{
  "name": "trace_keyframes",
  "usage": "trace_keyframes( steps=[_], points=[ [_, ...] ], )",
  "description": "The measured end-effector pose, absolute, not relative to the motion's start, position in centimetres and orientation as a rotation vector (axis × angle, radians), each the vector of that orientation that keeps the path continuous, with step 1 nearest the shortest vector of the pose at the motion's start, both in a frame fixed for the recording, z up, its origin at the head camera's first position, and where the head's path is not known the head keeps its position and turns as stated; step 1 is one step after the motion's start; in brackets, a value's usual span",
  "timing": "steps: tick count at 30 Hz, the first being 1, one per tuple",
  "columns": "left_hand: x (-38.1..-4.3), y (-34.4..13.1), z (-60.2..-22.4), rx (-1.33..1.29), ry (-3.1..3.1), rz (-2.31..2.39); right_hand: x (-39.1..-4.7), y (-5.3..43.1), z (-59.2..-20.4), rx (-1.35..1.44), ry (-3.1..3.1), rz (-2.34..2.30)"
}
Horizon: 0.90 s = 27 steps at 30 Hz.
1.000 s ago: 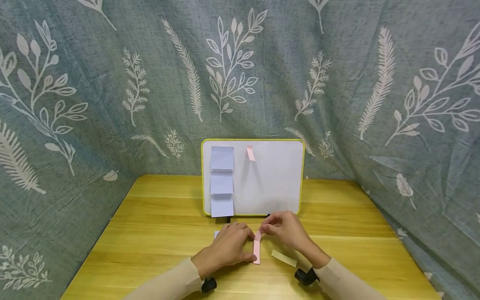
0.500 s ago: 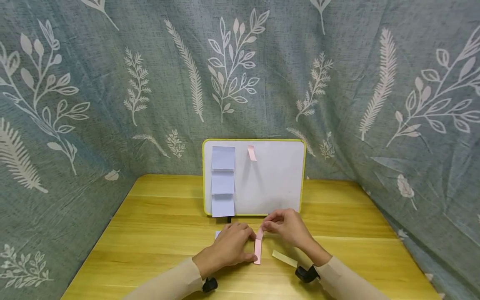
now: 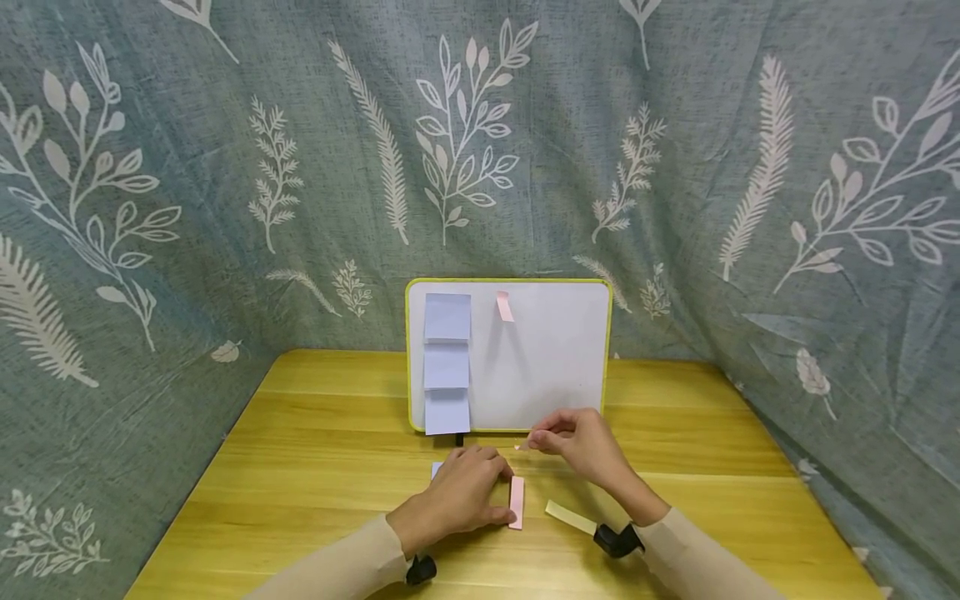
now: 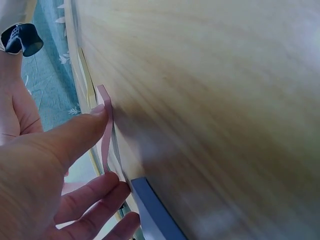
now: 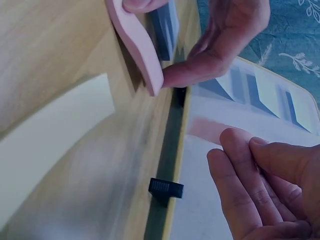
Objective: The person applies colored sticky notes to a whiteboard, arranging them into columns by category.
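Fingers of the right hand (image 3: 588, 450) are pinching a pink slip (image 3: 523, 446) in front of the board (image 3: 555, 358).
On the table (image 3: 300, 467), the left hand (image 3: 459, 492) is gripping the pink pad (image 3: 517, 498) between thumb and finger, a yellow strip (image 3: 570, 517) lying near it on the right.

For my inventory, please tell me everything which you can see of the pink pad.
The pink pad is narrow, plain and slightly bowed, thick like stacked paper. On the table, it points lengthwise toward the whiteboard, left of the yellow strip. The left hand holds it: thumb on its near end, a fingertip at its far end.
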<state>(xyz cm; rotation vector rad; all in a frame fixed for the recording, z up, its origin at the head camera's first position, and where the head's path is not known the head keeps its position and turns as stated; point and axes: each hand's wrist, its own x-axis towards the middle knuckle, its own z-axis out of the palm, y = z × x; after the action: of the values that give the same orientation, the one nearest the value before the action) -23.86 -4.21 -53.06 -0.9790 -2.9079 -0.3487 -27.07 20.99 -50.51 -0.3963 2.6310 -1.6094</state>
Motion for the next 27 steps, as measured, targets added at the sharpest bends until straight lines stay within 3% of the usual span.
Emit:
trace_keyframes(
  steps=[27],
  points=[
    [-23.8,-4.4,-52.7,-1.048,-2.882,-0.412,-26.7,20.7,-48.5,-0.432,2.697,-1.805]
  ],
)
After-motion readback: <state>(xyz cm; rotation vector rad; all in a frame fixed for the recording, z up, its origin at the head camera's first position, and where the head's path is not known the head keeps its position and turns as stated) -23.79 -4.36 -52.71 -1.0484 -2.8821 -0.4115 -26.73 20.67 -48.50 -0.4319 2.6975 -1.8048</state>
